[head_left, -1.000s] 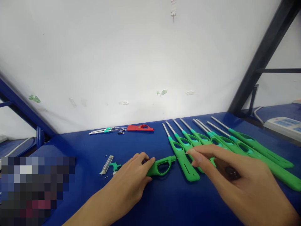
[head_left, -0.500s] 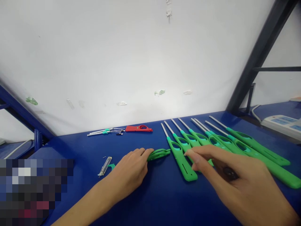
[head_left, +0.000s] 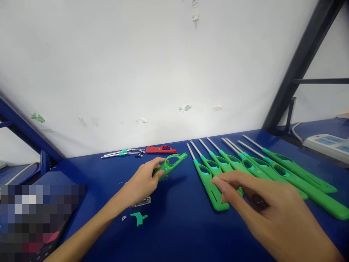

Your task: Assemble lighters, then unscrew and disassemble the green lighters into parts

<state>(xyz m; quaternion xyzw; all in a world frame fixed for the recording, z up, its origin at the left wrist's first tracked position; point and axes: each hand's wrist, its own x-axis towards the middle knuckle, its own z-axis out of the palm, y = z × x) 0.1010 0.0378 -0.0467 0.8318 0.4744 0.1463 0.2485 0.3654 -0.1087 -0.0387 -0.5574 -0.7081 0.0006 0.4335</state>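
My left hand (head_left: 145, 178) grips a green lighter casing (head_left: 171, 164) by its handle end, tilted up off the table with the finger-loop end pointing right. Below that hand lie a clear lighter tank (head_left: 144, 201), partly hidden by my wrist, a teal trigger (head_left: 139, 218) and a small pale piece (head_left: 124, 218). My right hand (head_left: 269, 207) is closed, thumb and forefinger pinched together. A dark, round-ended object (head_left: 260, 202) shows in its palm; its kind is hidden. This hand hovers over a row of green long-necked lighters (head_left: 209, 185).
Near the wall lie a red lighter casing (head_left: 160, 149) and metal lighter tubes (head_left: 114, 154) with wires. A tiny pin (head_left: 121, 182) rests on the blue table (head_left: 174, 233). Right of a dark metal post (head_left: 289, 65) is a white device (head_left: 327, 145).
My left hand has lifted the green casing and turned it, moving left and up. The tank and trigger now lie nearer to me, with a small pale piece showing. My right hand has barely moved.
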